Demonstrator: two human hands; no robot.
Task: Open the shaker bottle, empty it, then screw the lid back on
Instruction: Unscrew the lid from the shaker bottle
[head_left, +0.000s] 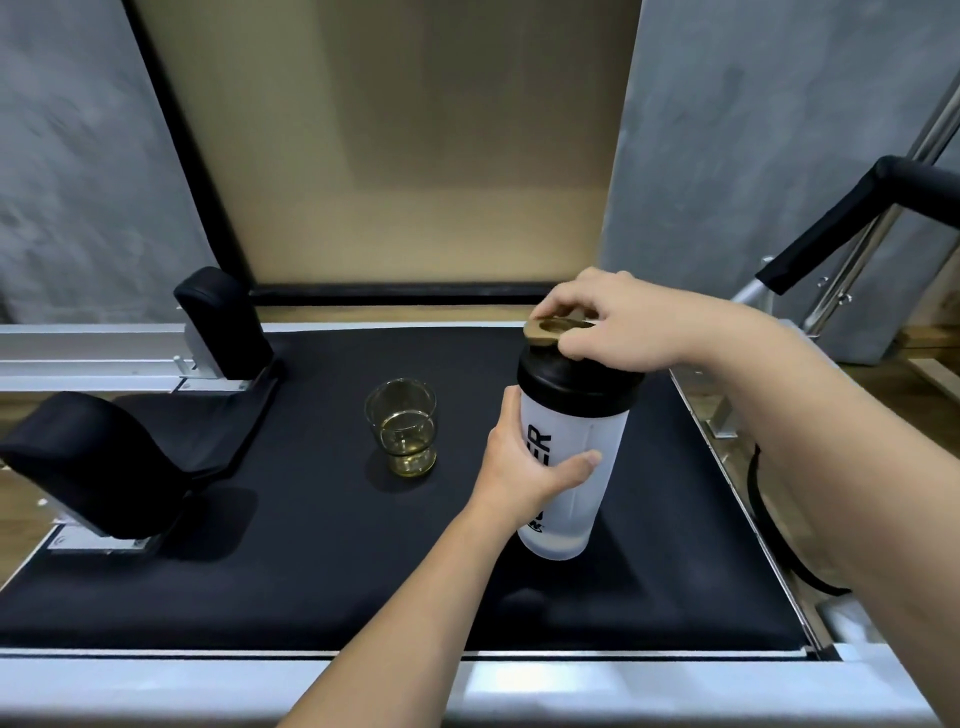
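Head view: a shaker bottle is seen standing upright on a black padded surface, right of frame centre, slightly below mid-height. Its body is frosted and translucent; no liquid level can be made out inside. Black lettering runs vertically along the side, of which only "ER" can be read, the rest being covered by the left hand. A small black logo is printed near the base, too small to be read. A black screw lid is seated on the bottle, topped by a gold-coloured flip cap. The left hand is wrapped around the bottle's middle from the left side, thumb laid across the front, fingers closed on the body. The right hand is placed over the top from the right, its fingertips closed on the gold cap and upper lid. A clear glass holding a little yellowish liquid is noted left of the bottle, near it but apart, at frame centre. Two black padded rests are mounted at the left of the frame. A silver metal frame borders the padded surface along the bottom edge.
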